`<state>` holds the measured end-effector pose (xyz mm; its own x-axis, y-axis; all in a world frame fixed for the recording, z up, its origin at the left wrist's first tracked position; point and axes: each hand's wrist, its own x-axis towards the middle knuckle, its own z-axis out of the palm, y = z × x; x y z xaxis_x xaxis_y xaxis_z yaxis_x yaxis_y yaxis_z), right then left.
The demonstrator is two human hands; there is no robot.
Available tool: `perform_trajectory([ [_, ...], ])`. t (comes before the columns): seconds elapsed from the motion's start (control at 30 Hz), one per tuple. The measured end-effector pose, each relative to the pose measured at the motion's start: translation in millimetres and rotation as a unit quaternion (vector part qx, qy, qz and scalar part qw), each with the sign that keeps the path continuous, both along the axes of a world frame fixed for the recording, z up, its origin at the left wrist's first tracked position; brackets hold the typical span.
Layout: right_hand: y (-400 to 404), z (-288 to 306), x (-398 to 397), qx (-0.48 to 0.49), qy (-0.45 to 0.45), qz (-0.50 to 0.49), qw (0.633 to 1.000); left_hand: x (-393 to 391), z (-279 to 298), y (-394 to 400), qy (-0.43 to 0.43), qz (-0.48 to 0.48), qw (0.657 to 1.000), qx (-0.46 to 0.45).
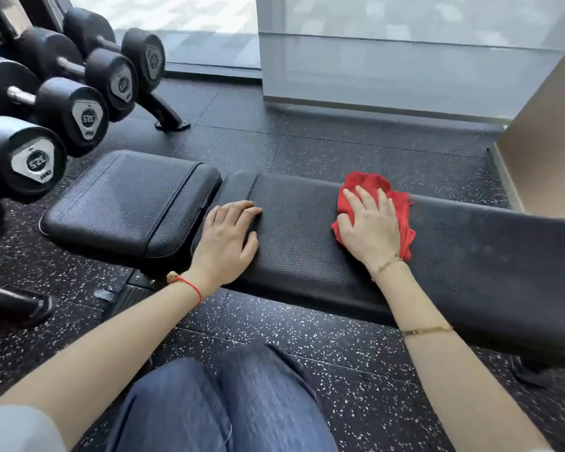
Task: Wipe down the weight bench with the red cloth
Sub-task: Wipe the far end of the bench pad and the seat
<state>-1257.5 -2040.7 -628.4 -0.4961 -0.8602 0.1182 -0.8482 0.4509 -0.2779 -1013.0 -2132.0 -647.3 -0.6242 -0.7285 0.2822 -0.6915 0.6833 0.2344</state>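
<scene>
A black padded weight bench (307, 243) stretches across the view, with a shorter seat pad (124, 200) at its left end. On the long pad, right of centre, lies a crumpled red cloth (402, 207). My right hand (369, 226) presses flat on the cloth with its fingers spread. My left hand (229, 236) rests palm down on the left end of the long pad, fingers straight, beside the gap between the two pads.
A rack of black dumbbells (62, 93) stands at the left, close to the seat pad. Behind the bench lies speckled rubber floor (340, 148), then a glass wall (405, 53). A beige wall (548, 151) stands at the right. My knees (222, 402) are in front.
</scene>
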Motion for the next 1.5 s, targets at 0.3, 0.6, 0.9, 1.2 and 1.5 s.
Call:
perform_trajectory([
  [0.3,13.7,-7.7,79.9,-0.035,-0.010,0.136,0.990,1.8,-1.8,-3.2,0.026,-0.003,1.000,-0.012],
  [0.6,95.8,-9.1,9.4,-0.061,0.044,-0.119,0.990,5.3,-9.3,-7.7,0.013,-0.009,1.000,-0.008],
  [0.9,48.3,-7.9,58.6,-0.011,0.035,-0.056,0.998,8.8,-8.3,-8.7,0.031,-0.012,0.999,0.006],
  [1.2,60.4,-4.8,58.3,-0.008,0.009,0.028,1.000,10.6,-9.1,-10.4,0.044,-0.026,0.999,0.009],
  [1.5,100.4,-2.0,-26.4,-0.012,0.013,-0.212,0.977,3.8,-4.3,-4.0,0.033,-0.010,0.999,0.009],
])
